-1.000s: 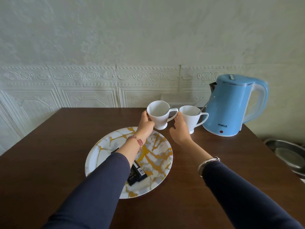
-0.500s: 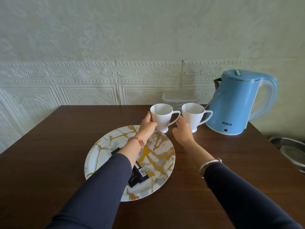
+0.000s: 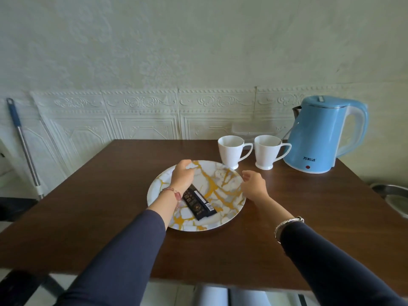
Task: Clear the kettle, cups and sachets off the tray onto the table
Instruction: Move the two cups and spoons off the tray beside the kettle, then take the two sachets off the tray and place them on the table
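sachets [image 3: 199, 203] lie diagonal, near-right to far-left

Blue-handled mop pole [image 3: 23, 146] against embossed wall panels [image 3: 141, 115] (left), metal basin [image 3: 395, 195] far right

Blue kettle [image 3: 320, 135] upright on table [image 3: 110, 195], far right. Two white cups [image 3: 230, 151] [image 3: 268, 152] upright just left of it — handles right. Black sachets [image 3: 199, 203] lie on the marbled round tray [image 3: 229, 191].

Pale embossed wall panels [image 3: 141, 115] back a dark wooden table [image 3: 106, 195]. A metal pole [image 3: 24, 149], perhaps a mop handle, leans left.
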`<action>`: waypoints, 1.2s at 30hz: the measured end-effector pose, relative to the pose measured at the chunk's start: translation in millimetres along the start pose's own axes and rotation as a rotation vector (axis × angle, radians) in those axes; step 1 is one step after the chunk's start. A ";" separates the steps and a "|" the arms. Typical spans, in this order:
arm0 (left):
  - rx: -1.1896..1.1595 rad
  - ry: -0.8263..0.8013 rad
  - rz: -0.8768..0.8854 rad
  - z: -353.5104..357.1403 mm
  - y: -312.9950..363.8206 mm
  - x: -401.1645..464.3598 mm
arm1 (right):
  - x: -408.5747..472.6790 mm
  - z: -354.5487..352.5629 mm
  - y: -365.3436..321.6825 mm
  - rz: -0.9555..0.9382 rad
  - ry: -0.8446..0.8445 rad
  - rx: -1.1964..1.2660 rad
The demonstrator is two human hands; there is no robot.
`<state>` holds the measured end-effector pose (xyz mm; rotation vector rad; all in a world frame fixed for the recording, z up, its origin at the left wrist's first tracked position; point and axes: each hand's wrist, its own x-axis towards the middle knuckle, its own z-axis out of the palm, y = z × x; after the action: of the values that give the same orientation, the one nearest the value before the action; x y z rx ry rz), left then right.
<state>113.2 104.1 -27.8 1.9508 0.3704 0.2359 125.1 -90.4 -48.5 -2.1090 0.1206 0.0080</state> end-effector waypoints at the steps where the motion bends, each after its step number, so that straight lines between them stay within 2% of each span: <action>1: 0.018 0.036 0.012 -5.7 -2.7 -6.8 | -6.7 0.5 -0.8 -0.004 0.020 0.009; 8: 0.145 0.151 -0.021 -41.2 -42.3 -44.4 | -40.5 8.2 3.3 0.012 0.078 0.003; 15: 0.210 0.152 -0.064 -66.2 -69.8 -63.9 | -61.6 23.4 -5.7 0.024 0.064 -0.035; 23: 0.274 0.186 -0.103 -93.3 -77.6 -65.4 | -78.9 46.8 -21.7 -0.051 0.012 -0.167; 26: 0.254 0.212 -0.069 -91.4 -74.7 -66.5 | -85.8 56.1 -31.5 -0.170 0.007 -0.276; 32: 0.234 0.108 -0.050 -73.2 -63.6 -68.6 | -90.8 83.4 -53.4 -0.305 -0.213 -0.295; 36: 0.238 0.104 -0.118 -68.2 -56.3 -69.4 | -91.5 90.8 -59.5 -0.296 -0.313 -0.423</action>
<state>17.6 158.0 -52.2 2.1460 0.6034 0.2253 43.3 25.2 -39.4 -2.4962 -0.4139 0.2007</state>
